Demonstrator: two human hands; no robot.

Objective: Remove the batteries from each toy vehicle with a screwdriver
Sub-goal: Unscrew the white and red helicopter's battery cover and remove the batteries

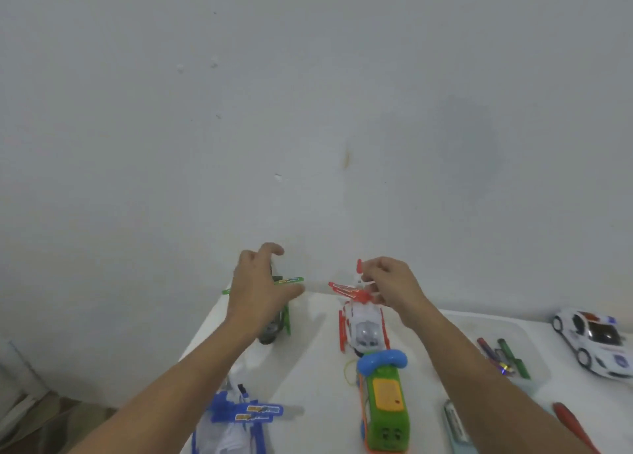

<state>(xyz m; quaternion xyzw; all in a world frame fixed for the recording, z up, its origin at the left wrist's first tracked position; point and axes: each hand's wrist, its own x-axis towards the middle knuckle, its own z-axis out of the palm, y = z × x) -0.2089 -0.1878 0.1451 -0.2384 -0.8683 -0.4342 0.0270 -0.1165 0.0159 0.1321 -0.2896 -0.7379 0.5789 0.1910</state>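
Both hands are out at the far edge of the bench (308, 378), right against the wall (308, 110). The left hand (260, 292) hovers with fingers spread over the green toy helicopter (279, 316), gripping nothing. The right hand (390, 282) has its fingers pinched on the rotor of the red-and-white toy helicopter (363, 320).

That thin rotor could bend or snap if the toy is lifted by it, I'd say. Room is tight: the wall blocks anything further back, the bench's left edge falls away just beside the green one, and the blue toy helicopter (236, 419) and green toy telephone (385, 398) crowd the near side. The red-handled screwdriver (572, 426) lies well apart at the right, near the white toy police car (596, 344).
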